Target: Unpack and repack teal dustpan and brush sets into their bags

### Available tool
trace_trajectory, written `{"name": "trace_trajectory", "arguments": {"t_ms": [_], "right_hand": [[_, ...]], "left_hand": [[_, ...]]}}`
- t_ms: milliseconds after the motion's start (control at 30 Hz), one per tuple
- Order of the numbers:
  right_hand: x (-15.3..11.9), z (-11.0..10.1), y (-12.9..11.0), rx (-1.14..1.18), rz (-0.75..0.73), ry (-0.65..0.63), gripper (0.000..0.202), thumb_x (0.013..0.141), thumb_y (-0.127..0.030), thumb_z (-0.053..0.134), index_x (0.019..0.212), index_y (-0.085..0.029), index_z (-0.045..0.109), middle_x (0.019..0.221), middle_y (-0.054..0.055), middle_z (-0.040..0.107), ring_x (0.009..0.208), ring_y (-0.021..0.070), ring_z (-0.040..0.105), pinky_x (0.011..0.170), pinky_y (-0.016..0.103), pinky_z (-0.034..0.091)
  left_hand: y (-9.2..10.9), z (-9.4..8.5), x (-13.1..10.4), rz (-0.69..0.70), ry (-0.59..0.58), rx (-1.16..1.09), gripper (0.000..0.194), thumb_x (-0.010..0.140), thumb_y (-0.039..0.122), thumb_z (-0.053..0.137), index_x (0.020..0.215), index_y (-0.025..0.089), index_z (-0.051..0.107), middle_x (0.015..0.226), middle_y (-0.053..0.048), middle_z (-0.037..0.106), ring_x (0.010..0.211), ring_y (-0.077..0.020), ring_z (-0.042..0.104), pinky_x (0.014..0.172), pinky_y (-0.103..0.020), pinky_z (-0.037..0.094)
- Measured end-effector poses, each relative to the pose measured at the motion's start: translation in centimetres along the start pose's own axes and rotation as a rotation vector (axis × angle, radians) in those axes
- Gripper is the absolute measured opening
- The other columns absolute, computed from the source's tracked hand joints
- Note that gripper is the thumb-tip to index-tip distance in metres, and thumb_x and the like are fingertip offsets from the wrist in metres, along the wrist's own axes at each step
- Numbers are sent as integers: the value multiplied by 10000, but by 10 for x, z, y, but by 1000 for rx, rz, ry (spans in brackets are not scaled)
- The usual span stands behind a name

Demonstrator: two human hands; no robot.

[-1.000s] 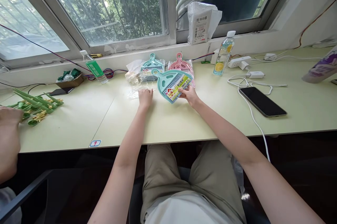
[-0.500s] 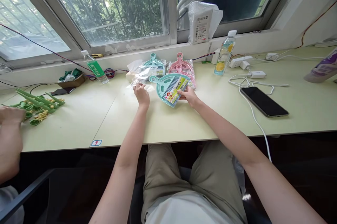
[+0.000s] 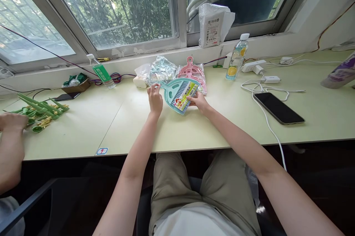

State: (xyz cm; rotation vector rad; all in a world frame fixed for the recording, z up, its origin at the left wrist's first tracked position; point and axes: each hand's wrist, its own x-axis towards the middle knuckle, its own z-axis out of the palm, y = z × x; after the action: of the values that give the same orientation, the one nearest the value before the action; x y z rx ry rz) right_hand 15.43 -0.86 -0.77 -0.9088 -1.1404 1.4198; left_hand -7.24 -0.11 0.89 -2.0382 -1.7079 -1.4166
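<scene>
While the right hand (image 3: 198, 102) pinches the turquoise dustpan (image 3: 172, 95) by its wide, labelled end, the left hand (image 3: 155, 100) has its fingers curled at the handle tip; whether they grip, I can't tell. A weak pinch could let it twist loose; a backward nudge could shove the wrapped pink dustpan (image 3: 190, 70) behind. It's over the bench (image 3: 183, 134), back from the front edge, with room between the forearms.
</scene>
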Motion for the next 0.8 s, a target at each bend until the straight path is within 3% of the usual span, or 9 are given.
{"name": "trace_trajectory", "arguments": {"t_ms": [200,567,800], "right_hand": [[-1,2,-1,9,4,-4,364,686,-275,788,955,-237,546,904,19,731,771,220,724,863,579,582],[5,-9,4,76,-55,191,321,738,-233,726,981,-247,517,1010,19,710,839,203,725,885,496,602],[3,-5,2,81,-60,85,373,699,-316,783,960,-252,525,965,13,713,875,219,718,901,515,589]], "left_hand": [[3,0,-1,52,-18,-51,536,895,85,296,1326,215,586,1295,-115,533,1251,-276,419,1105,-440,377],[4,1,-2,127,-95,-105,535,910,103,279,1324,246,585,1317,-93,548,1247,-261,432,1109,-430,372],[10,1,-3,192,-132,-104,515,894,95,304,1284,235,609,1309,-88,563,1217,-256,456,1085,-432,394]]}}
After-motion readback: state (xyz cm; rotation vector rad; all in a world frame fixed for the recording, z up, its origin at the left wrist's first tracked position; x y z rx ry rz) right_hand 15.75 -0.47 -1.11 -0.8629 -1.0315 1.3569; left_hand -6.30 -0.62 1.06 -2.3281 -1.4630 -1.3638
